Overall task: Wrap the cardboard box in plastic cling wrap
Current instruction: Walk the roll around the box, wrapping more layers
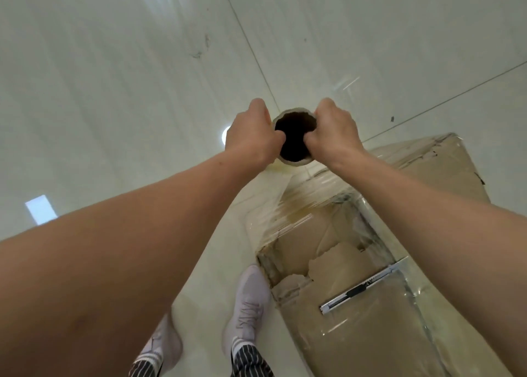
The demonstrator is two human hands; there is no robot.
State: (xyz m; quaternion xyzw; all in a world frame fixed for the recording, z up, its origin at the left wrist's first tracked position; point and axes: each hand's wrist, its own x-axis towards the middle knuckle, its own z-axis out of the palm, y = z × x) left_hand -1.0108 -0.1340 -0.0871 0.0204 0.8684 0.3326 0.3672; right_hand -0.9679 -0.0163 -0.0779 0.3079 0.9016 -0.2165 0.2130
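1. One view, head cam, looking down your outstretched arms. Your left hand (251, 133) and right hand (332, 133) both grasp the top end of the cling wrap roll (293, 111), one on each side.
2. Each thumb hooks over the rim into the dark hollow core. The other fingers curl round the outside, mostly hidden behind the hands.
3. You see the roll end-on, standing roughly upright, up off the floor (114, 77) and left of the box's far end.
4. The film (310, 197) runs taut and streaky from under the roll down onto the cardboard box (356, 334).
5. The box sits on the floor at lower right, just right of your feet. Glossy film already covers its top and its left edge.
6. The box's top paper layer is torn (299, 262) at the left side, showing ragged brown edges.
7. A thin metal strip with a dark middle (362, 289) lies diagonally on the box top. Can't tell whether it is over or under the film.
8. Your pale shoes are at the bottom: left shoe (164, 345), and right shoe (251, 299) next to the box's left edge. Striped trouser cuffs (251, 359) sit above them.
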